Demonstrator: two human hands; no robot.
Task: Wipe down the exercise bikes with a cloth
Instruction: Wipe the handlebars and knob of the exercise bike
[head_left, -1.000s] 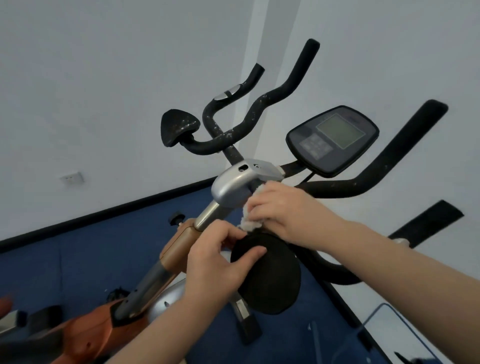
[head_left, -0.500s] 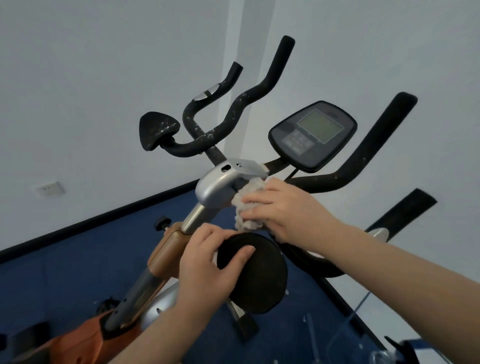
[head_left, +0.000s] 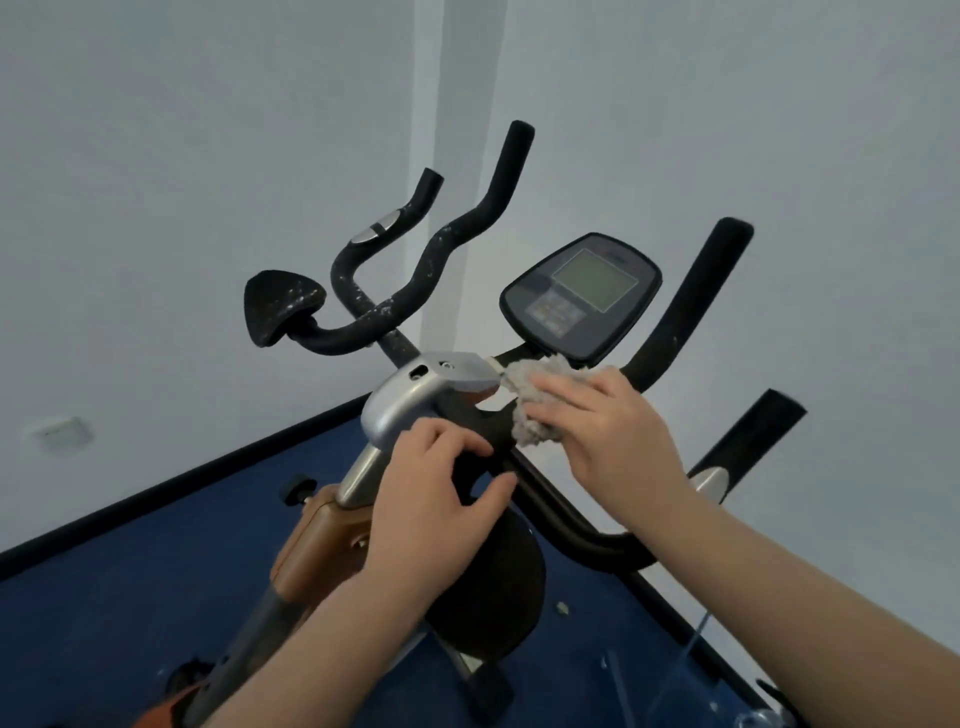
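The right hand presses a crumpled grey cloth against the black padded handlebar beside the silver clamp housing; the left hand seems to grip the round black elbow pad.

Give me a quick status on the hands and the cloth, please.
Right hand pressing cloth against the handlebar by the silver bracket. Left hand gripping the black pad. Nothing in the way.

Fluffy grey cloth, satin silver metal clamp, matt, flaking black handlebar foam.

Both hands reach forward, left hand curled in a grip, right hand pressing flat.
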